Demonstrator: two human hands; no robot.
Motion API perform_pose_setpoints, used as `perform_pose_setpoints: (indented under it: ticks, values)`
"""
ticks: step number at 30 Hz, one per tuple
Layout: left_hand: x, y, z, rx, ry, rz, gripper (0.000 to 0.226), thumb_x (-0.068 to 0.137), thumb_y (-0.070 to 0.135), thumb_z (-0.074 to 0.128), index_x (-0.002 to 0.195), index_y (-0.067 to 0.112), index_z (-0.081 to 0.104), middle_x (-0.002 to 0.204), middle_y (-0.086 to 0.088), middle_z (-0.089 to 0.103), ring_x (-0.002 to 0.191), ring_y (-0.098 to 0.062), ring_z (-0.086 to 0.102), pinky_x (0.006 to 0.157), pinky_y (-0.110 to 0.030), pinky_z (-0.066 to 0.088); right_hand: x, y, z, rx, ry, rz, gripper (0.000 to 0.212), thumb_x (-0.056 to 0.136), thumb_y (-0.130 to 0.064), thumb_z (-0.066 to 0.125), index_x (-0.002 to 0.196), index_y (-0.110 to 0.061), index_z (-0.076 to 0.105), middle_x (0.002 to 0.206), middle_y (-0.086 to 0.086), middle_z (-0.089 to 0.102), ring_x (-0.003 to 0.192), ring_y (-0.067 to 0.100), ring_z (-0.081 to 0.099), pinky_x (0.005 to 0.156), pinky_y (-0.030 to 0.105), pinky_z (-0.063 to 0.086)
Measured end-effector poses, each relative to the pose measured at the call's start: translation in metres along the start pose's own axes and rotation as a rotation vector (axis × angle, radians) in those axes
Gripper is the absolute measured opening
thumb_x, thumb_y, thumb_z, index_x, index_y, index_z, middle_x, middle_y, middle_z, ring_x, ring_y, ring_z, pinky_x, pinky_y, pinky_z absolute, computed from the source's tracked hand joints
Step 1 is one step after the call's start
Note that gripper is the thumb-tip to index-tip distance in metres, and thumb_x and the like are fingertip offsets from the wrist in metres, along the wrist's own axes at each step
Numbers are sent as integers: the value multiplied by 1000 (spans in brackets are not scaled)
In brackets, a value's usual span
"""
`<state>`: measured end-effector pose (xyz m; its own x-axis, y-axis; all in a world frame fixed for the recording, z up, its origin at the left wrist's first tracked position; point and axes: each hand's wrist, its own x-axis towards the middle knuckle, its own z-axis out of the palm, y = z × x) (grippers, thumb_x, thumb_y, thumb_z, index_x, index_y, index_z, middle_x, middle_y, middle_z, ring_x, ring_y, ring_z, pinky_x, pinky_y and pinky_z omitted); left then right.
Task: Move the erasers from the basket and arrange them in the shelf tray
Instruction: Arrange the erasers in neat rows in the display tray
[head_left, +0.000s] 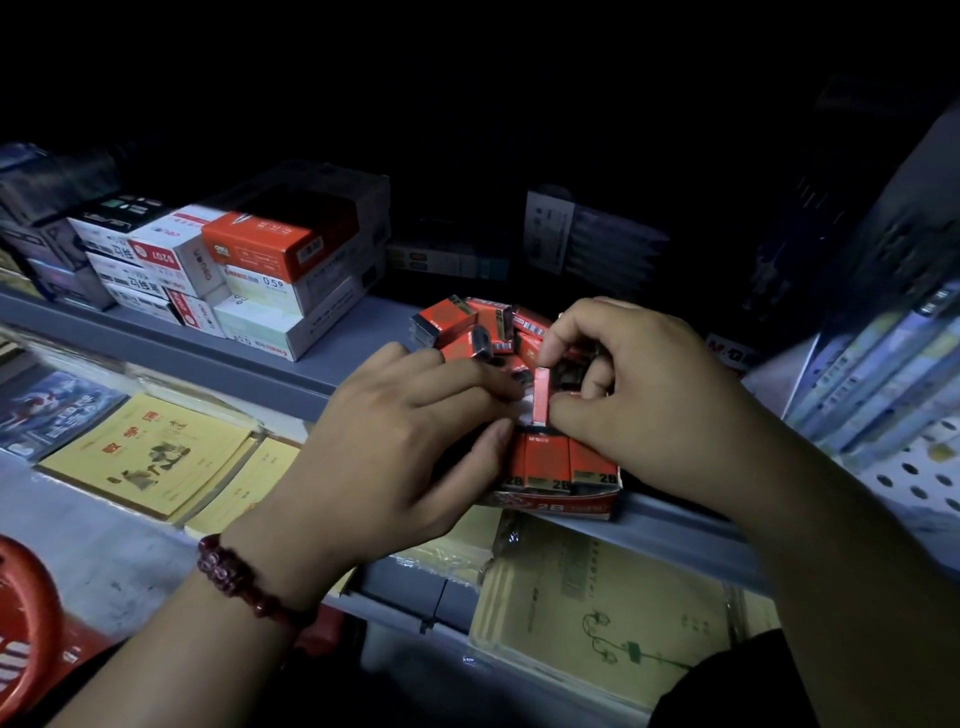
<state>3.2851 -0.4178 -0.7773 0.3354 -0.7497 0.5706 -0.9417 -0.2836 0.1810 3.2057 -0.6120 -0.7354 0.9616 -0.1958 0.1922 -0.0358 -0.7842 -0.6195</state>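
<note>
Two hands met over the shelf tray (561, 505), a red cardboard box marked 2B that sat at the front edge of the grey shelf (249, 353). The right hand (639, 395) pinched one red eraser (542, 397) upright between the thumb and its curled fingers (558, 335), just above a row of erasers (545, 462) standing at the tray's front. The left hand (395, 447), a beaded bracelet (234, 577) at its wrist, laid its fingers (467, 382) nearly straight and close together, the index tip touching the pinched eraser. More erasers lay in a loose heap (483, 327) behind. Stacked boxes (234, 270) stood to the left on the shelf, and a red basket (23, 613) showed at lower left.
</note>
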Motion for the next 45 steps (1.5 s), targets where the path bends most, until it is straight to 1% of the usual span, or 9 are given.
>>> perform_pose_setpoints:
  ticks: [3, 7, 11, 16, 21, 29, 35, 38, 45]
  values:
    - [1, 0, -1, 0, -30, -9, 28, 103, 30, 51, 106, 18, 75, 116, 10, 72, 88, -18, 65, 74, -37, 38, -1, 0, -3, 14, -36, 21, 23, 80, -12, 76, 89, -29, 64, 69, -22, 66, 57, 6, 62, 49, 14, 43]
    - [1, 4, -1, -1, -56, -60, 28, 104, 34, 48, 110, 21, 72, 116, 10, 67, 95, -19, 66, 74, -43, 40, 1, 1, -6, 80, -42, 26, 22, 80, -10, 77, 88, -28, 66, 63, -4, 68, 50, 13, 62, 49, 24, 48]
    - [3, 14, 2, -4, -29, -199, 28, 101, 40, 47, 107, 28, 71, 114, 14, 63, 93, -15, 63, 74, -42, 40, 4, 6, -8, 216, -92, 26, 17, 85, -11, 77, 89, -26, 74, 79, -5, 70, 56, 12, 57, 58, 30, 50]
    - [4, 22, 7, -45, 15, -313, 27, 98, 46, 49, 101, 34, 73, 113, 19, 61, 94, -13, 63, 77, -42, 41, 4, 10, -9, 335, -72, 29, 19, 91, -9, 72, 95, -27, 78, 86, 9, 71, 70, 43, 60, 65, 53, 53]
    - [6, 25, 12, -192, 112, -439, 20, 90, 52, 63, 94, 37, 76, 106, 24, 64, 94, -1, 62, 84, -42, 41, 5, 8, -10, 497, 16, 89, 16, 90, -6, 71, 94, -19, 79, 83, 10, 74, 66, 16, 65, 70, 33, 54]
    - [4, 29, 14, -233, 219, -504, 32, 87, 66, 58, 96, 37, 69, 74, 33, 55, 96, 12, 50, 75, -27, 41, 0, 0, -16, 751, -52, 168, 11, 84, 3, 72, 92, 7, 66, 80, 26, 72, 68, 29, 70, 66, 35, 57]
    - [3, 27, 14, -209, 184, -481, 23, 96, 53, 56, 106, 38, 70, 78, 33, 54, 94, 9, 50, 77, -27, 37, -1, 0, -19, 638, -65, 121, 15, 77, -4, 81, 72, -4, 67, 84, 27, 72, 67, 28, 62, 60, 34, 49]
    - [3, 27, 14, -226, 187, -475, 24, 100, 48, 49, 106, 37, 70, 80, 32, 58, 87, 0, 54, 79, -36, 40, -1, 3, -19, 576, -176, 113, 20, 78, -6, 82, 67, -7, 65, 68, 21, 68, 58, 27, 56, 56, 36, 45]
    - [4, 27, 13, -187, 156, -440, 14, 93, 37, 61, 105, 41, 68, 75, 34, 51, 87, 12, 49, 78, -29, 41, 0, 5, -16, 595, -157, 110, 33, 85, -2, 77, 112, -14, 62, 74, 20, 70, 54, 31, 61, 52, 31, 51]
